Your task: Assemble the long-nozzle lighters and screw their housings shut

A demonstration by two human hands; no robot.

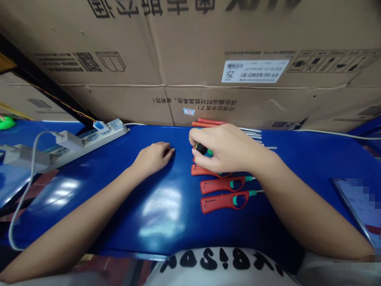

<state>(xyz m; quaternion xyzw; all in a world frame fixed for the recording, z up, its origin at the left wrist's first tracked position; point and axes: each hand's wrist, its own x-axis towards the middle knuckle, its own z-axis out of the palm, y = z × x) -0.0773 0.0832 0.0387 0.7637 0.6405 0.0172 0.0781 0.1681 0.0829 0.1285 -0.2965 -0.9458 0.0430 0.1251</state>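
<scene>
My right hand pinches a small black cylindrical part between thumb and fingers, with a green bit just beside it. Under and around that hand lies a row of red long-nosed lighters with teal triggers and metal tubes pointing right. The nearest lighter and the one beside it show fully. Several others are partly hidden by my hand, with their red ends and metal tubes showing beyond it. My left hand rests curled on the blue table, a little left of the lighters, with nothing visible in it.
A white power strip with plugs and a white cable lies at the left of the table. Large cardboard boxes stand along the far edge. A tablet lies at the right, and a green object sits far left.
</scene>
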